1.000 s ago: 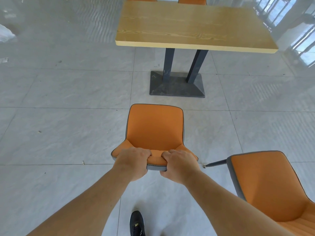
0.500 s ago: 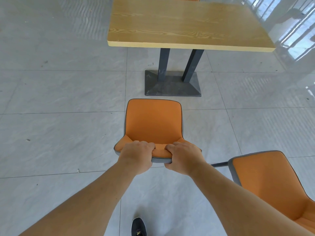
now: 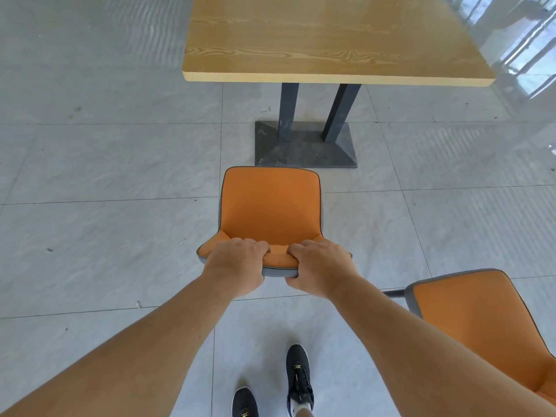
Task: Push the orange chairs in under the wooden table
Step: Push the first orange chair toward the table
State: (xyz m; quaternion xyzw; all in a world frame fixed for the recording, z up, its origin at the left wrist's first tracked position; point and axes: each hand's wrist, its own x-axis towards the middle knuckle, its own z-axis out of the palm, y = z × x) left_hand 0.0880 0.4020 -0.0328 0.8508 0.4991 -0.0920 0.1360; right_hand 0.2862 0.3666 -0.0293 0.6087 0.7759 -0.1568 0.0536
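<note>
Head view, looking down; left hand [image 3: 237, 266] and right hand [image 3: 319, 267] both clamped on the top edge of the backrest of the centre orange chair [image 3: 270, 212], fingers curled over the front of the rim, thumbs behind or under it, knuckles close together but not touching; both arms stretched forward; the chair's seat faces away from the person toward the wooden table [image 3: 334, 43]; front edge of the seat sits just short of the dark table base [image 3: 304, 149], not under the tabletop; two dark posts rise from that base to the tabletop; second orange chair [image 3: 481, 326] at lower right, well apart from the table, untouched, one dark leg sticking out to its left near the right forearm; grey tiled floor [image 3: 105, 176] all around; two black shoes [image 3: 298, 377] at bottom centre, right one ahead of the left
</note>
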